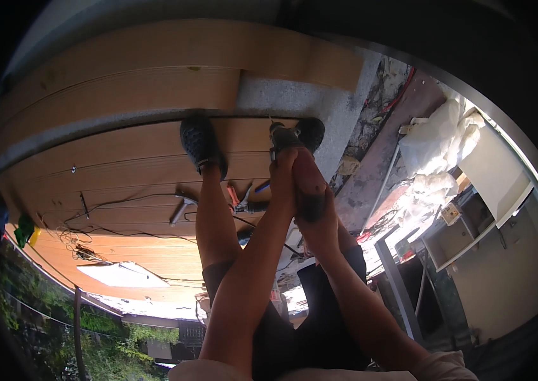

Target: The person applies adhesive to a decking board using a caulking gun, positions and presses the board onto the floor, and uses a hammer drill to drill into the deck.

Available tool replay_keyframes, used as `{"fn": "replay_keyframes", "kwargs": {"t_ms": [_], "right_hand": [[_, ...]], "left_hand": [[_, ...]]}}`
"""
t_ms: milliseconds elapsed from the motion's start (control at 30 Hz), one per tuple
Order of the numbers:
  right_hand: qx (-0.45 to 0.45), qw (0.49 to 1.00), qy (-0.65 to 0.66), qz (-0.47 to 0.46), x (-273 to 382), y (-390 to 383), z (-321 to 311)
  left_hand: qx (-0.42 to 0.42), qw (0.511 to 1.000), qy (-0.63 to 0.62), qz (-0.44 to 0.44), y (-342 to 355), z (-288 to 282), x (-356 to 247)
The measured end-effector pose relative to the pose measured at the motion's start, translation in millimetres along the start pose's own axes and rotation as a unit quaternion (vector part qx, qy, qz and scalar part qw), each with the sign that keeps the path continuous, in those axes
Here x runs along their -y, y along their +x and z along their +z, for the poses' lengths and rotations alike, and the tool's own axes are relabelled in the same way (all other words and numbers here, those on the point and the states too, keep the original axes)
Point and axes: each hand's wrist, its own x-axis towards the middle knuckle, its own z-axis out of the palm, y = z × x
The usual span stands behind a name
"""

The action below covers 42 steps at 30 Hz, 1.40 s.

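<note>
With both hands I hold a power drill (307,173) that has a dark reddish body and a grey front. Its thin bit points away from me, toward the seam between the wooden boards (135,149) and the grey strip beyond. I cannot tell whether the bit touches anything. My left hand (284,171) is wrapped round the drill near its front. Closer to me, my right hand (321,225) grips the rear part, its fingers partly hidden. A dark clog (199,140) on one foot and another dark clog (311,132) stand on either side of the drill.
On the boards lie a hammer (183,209), red-handled pliers (236,195), a tangled cord (81,251) and a white sheet (122,274). To the right are crumpled plastic sheeting (434,143), rubble and a pale open box (450,241). Greenery shows at lower left.
</note>
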Motion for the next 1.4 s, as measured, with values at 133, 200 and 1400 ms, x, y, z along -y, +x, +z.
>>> {"fn": "replay_keyframes", "kwargs": {"t_ms": [133,200,1400], "right_hand": [[-0.019,0.995,-0.099,-0.016,2,-2,4],[-0.022,0.994,-0.102,0.005,1,-3,2],[-0.058,0.978,-0.199,-0.013,18,-1,18]], "left_hand": [[-0.021,1.000,0.014,-0.015,3,-3,0],[-0.025,1.000,0.010,-0.008,1,0,4],[-0.018,0.999,-0.033,0.029,6,3,-8]]}}
